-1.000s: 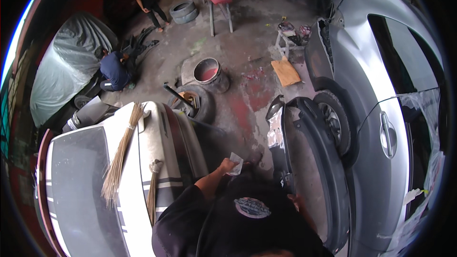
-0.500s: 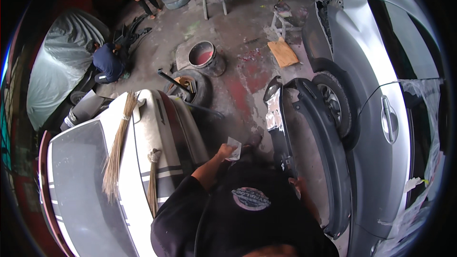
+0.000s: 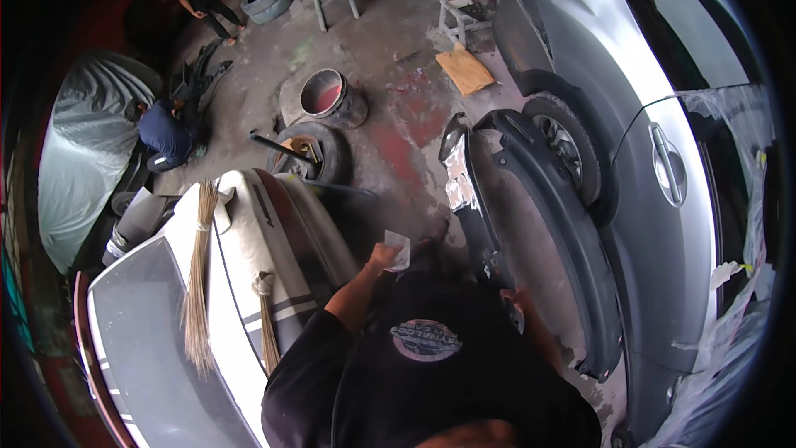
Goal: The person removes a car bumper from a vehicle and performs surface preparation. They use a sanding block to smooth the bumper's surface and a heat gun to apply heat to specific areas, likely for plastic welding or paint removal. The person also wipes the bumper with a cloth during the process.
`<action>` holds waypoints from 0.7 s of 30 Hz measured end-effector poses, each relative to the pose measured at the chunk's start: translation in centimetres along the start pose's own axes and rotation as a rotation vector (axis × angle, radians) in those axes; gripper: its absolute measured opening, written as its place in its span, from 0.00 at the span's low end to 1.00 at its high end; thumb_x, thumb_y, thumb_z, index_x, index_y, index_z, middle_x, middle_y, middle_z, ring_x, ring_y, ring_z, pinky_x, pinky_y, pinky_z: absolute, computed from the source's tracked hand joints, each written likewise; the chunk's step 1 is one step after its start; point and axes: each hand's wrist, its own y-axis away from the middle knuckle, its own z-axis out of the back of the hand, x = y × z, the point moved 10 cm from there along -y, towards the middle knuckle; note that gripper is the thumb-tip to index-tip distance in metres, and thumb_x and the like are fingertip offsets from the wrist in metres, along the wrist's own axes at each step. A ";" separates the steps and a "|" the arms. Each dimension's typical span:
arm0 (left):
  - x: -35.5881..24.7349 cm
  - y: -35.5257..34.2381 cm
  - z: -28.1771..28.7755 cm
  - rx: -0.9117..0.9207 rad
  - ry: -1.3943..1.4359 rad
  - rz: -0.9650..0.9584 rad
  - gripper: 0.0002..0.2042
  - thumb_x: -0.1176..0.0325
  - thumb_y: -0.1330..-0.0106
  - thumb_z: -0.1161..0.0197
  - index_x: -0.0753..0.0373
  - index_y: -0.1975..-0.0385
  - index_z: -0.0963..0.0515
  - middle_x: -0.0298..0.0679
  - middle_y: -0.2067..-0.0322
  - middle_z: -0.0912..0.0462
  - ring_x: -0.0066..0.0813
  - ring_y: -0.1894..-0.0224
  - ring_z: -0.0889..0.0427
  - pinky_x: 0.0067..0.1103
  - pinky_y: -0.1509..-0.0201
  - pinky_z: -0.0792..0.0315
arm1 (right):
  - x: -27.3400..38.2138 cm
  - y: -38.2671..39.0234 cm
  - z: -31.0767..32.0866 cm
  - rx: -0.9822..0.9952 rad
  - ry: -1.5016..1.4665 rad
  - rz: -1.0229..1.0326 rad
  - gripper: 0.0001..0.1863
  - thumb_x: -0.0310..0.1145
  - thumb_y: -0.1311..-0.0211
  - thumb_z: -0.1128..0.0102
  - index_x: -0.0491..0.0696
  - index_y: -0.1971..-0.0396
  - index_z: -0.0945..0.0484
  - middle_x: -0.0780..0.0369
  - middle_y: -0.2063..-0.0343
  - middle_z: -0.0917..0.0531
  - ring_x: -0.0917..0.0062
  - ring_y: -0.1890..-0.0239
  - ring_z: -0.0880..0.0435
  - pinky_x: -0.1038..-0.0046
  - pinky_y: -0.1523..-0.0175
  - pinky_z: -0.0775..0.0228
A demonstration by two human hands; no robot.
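Note:
My left hand (image 3: 384,257) is closed on a small flat pale grey sheet (image 3: 398,250), held out in front of my black shirt. My right hand (image 3: 511,299) hangs low at my right side, next to a dark car bumper (image 3: 482,236) with white and bare patches on its upper end. Its fingers look curled around something greyish that I cannot make out. Whether that hand touches the bumper I cannot tell. A second dark bumper (image 3: 564,232) stands just right of the first.
A silver-grey car (image 3: 638,158) flanks the right; a white car (image 3: 240,282) with twig brooms (image 3: 197,299) on it, the left. Ahead are a bucket of reddish liquid (image 3: 344,108), a tyre (image 3: 332,158), cardboard (image 3: 464,70) and a small stand (image 3: 458,23). Two people are farther off.
The whole view has swung, so the far objects and the bumper tops sit farther left and higher. My left hand still holds the pale sheet; my right hand stays beside the bumper.

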 end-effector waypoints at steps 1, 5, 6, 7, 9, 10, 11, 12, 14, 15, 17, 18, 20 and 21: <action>-0.8 0.3 -0.3 -0.008 -0.003 0.007 0.21 0.60 0.39 0.30 0.77 0.58 0.19 0.48 0.64 0.13 0.34 0.63 0.13 0.30 0.58 0.23 | -0.6 0.0 0.0 0.002 0.008 -0.034 0.36 0.63 0.53 0.29 0.38 0.69 0.18 0.45 0.68 0.16 0.50 0.62 0.17 0.55 0.57 0.30; 1.6 -1.0 0.6 -0.022 0.057 0.017 0.21 0.60 0.39 0.30 0.77 0.60 0.18 0.47 0.66 0.13 0.32 0.64 0.14 0.30 0.59 0.24 | -1.4 -0.1 -1.4 0.029 -0.054 -0.059 0.35 0.61 0.53 0.28 0.37 0.70 0.18 0.45 0.70 0.17 0.53 0.64 0.16 0.55 0.58 0.30; 1.5 -1.3 0.7 -0.011 0.071 0.000 0.22 0.59 0.39 0.30 0.78 0.60 0.18 0.48 0.67 0.13 0.32 0.65 0.14 0.30 0.59 0.24 | -1.1 -0.4 -1.3 0.024 -0.091 -0.049 0.35 0.61 0.53 0.27 0.37 0.70 0.18 0.45 0.70 0.17 0.54 0.65 0.17 0.56 0.58 0.30; 1.8 -1.7 0.5 -0.014 -0.011 0.010 0.23 0.58 0.40 0.30 0.78 0.61 0.18 0.49 0.68 0.13 0.33 0.65 0.14 0.30 0.60 0.24 | -1.7 -0.1 -1.2 0.044 -0.086 -0.092 0.35 0.60 0.53 0.27 0.37 0.71 0.19 0.45 0.71 0.17 0.55 0.65 0.17 0.56 0.58 0.30; 1.4 -1.6 -0.1 0.010 0.018 0.000 0.23 0.57 0.40 0.30 0.78 0.62 0.18 0.49 0.68 0.13 0.33 0.66 0.14 0.30 0.60 0.24 | -1.0 0.4 -0.5 0.081 -0.084 -0.177 0.35 0.60 0.53 0.27 0.36 0.72 0.20 0.45 0.71 0.18 0.56 0.66 0.17 0.56 0.59 0.31; 1.1 -1.6 -0.5 0.024 0.034 -0.009 0.23 0.56 0.40 0.30 0.78 0.63 0.18 0.50 0.69 0.13 0.33 0.66 0.14 0.30 0.60 0.24 | -0.7 0.6 0.0 0.063 -0.044 -0.176 0.35 0.60 0.53 0.27 0.35 0.72 0.20 0.45 0.71 0.18 0.56 0.66 0.18 0.56 0.59 0.31; 2.0 -2.2 -0.1 -0.001 0.024 -0.027 0.23 0.57 0.39 0.31 0.77 0.63 0.18 0.49 0.70 0.13 0.33 0.67 0.14 0.30 0.60 0.24 | -0.7 0.7 0.0 0.054 -0.008 -0.161 0.35 0.60 0.53 0.27 0.35 0.72 0.20 0.45 0.70 0.17 0.56 0.66 0.18 0.55 0.59 0.31; 2.9 -2.8 -0.1 0.002 0.057 -0.041 0.23 0.56 0.39 0.31 0.77 0.63 0.18 0.49 0.70 0.13 0.33 0.67 0.14 0.31 0.60 0.24 | -0.6 0.5 -0.1 0.043 0.029 -0.141 0.36 0.60 0.54 0.27 0.35 0.72 0.20 0.45 0.70 0.17 0.56 0.66 0.18 0.55 0.59 0.31; 4.6 -3.8 -0.3 0.009 0.124 -0.069 0.23 0.56 0.39 0.30 0.77 0.65 0.18 0.49 0.70 0.13 0.34 0.68 0.14 0.31 0.60 0.24 | 0.4 1.2 -0.1 0.166 0.014 -0.234 0.38 0.56 0.51 0.25 0.31 0.62 0.21 0.44 0.60 0.17 0.60 0.55 0.18 0.60 0.51 0.30; 5.2 -3.8 0.3 -0.003 0.037 -0.076 0.22 0.55 0.39 0.30 0.76 0.66 0.18 0.50 0.70 0.13 0.34 0.67 0.14 0.31 0.60 0.24 | -0.3 1.0 -0.9 0.225 0.005 -0.271 0.39 0.54 0.50 0.25 0.29 0.56 0.22 0.43 0.56 0.16 0.62 0.49 0.17 0.62 0.46 0.29; 2.3 -3.8 -0.3 -0.002 -0.281 -0.204 0.22 0.54 0.40 0.29 0.75 0.66 0.17 0.51 0.70 0.13 0.36 0.66 0.13 0.31 0.59 0.24 | -2.9 0.4 -0.9 -0.013 -0.032 -0.151 0.37 0.58 0.53 0.26 0.32 0.68 0.22 0.44 0.65 0.17 0.57 0.60 0.18 0.57 0.55 0.31; 1.1 -3.2 -1.1 -0.013 -0.102 -0.050 0.22 0.54 0.40 0.29 0.74 0.65 0.17 0.51 0.69 0.13 0.37 0.65 0.13 0.32 0.58 0.24 | -5.0 0.4 -0.1 -0.150 -0.047 -0.103 0.36 0.59 0.54 0.26 0.34 0.73 0.22 0.45 0.70 0.17 0.55 0.65 0.19 0.54 0.59 0.32; 4.5 -3.1 0.3 -0.020 -0.054 0.006 0.24 0.54 0.40 0.29 0.75 0.61 0.17 0.51 0.66 0.13 0.40 0.61 0.13 0.32 0.55 0.23 | -4.6 -0.3 -2.1 0.016 -0.040 -0.118 0.36 0.59 0.54 0.26 0.34 0.72 0.22 0.45 0.69 0.17 0.56 0.65 0.18 0.55 0.59 0.31; 4.9 -3.2 0.4 -0.026 -0.045 0.011 0.24 0.54 0.40 0.29 0.75 0.60 0.18 0.51 0.65 0.13 0.40 0.60 0.13 0.32 0.55 0.23 | -3.7 -0.6 -2.0 0.081 -0.037 -0.135 0.36 0.59 0.53 0.26 0.34 0.71 0.22 0.45 0.69 0.17 0.57 0.64 0.18 0.56 0.59 0.31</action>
